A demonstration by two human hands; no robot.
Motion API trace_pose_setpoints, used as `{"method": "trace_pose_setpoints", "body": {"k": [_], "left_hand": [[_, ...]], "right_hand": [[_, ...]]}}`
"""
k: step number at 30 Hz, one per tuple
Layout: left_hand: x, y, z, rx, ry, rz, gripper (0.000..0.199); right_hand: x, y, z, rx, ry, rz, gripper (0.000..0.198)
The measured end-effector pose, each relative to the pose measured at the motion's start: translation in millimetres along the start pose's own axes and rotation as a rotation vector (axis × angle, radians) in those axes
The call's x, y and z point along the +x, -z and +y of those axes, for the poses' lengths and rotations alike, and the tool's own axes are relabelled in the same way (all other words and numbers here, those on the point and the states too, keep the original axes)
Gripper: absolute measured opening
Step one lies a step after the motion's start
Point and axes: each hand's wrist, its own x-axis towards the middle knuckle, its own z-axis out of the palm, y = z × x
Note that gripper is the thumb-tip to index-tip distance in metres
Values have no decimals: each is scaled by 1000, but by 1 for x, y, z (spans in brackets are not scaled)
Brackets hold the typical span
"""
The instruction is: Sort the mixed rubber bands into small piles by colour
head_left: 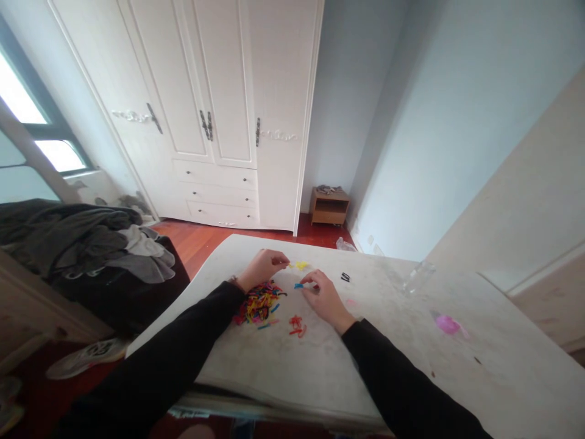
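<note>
My left hand (269,266) reaches over the table with its fingertips pinched, and a bit of yellow hair tie (291,265) shows at their tips. Beside them lies a small yellow group of hair ties (301,266). Between the thumb and fingers of my right hand (323,297) is a blue hair tie (298,286). A mixed pile of colourful hair ties (261,303) spreads under and in front of my left wrist. Nearer to me is a small group of red hair ties (297,326). Black hair ties (345,277) lie to the right of my right hand.
On the right of the white table (388,366) are a clear glass (419,277) lying or standing, I cannot tell which, and a pink balloon-like object (448,324). Dark clothes (59,238) are heaped at the left. A white wardrobe (219,73) stands beyond the table.
</note>
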Motion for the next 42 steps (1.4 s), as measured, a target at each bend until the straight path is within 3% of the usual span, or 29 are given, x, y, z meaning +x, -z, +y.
{"method": "trace_pose_setpoints", "body": {"k": [4, 10, 20, 24, 28, 32, 38, 42], "left_hand": [[2, 8, 5, 39, 8, 4, 21], [23, 14, 15, 35, 50, -69, 19], [48, -23, 22, 138, 34, -105, 18], [43, -22, 24, 174, 46, -76, 22], [24, 3, 28, 218, 55, -23, 27], [-12, 31, 32, 261, 66, 44, 30], [-61, 41, 37, 254, 93, 128, 31], [-97, 52, 23, 318, 187, 225, 37]], "right_hand": [[-2, 2, -2, 10, 46, 20, 14], [-4, 0, 3, -53, 56, 118, 41], [-1, 1, 9, -70, 33, 162, 60], [-1, 2, 10, -52, 12, 147, 59], [-1, 1, 10, -27, 3, 156, 57], [-1, -1, 9, -5, -27, 136, 56], [1, 2, 12, 16, -21, 120, 58], [1, 3, 22, 15, 8, 137, 55]]}}
